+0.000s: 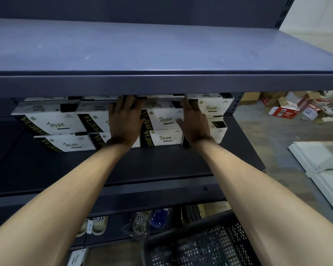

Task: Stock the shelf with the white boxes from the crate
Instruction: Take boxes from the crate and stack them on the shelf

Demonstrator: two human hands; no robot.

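Several white boxes with black and green print stand stacked at the back of the dark middle shelf (161, 166). One upper box (164, 117) sits between my hands. My left hand (124, 120) presses flat against its left side, fingers reaching up to the top edge. My right hand (193, 120) lies against its right side, thumb on the front face, fingers along the top corner. Neighbouring boxes (56, 123) line the row to the left, and another box (213, 107) stands at the right end. The black mesh crate (200, 244) sits low at the bottom right.
A bare upper shelf (161, 50) juts out above the boxes and hides their tops. Packaged slippers (140, 223) lie on the lowest shelf. Cardboard boxes and litter (288, 108) cover the floor at right, beside white panels (325, 166).
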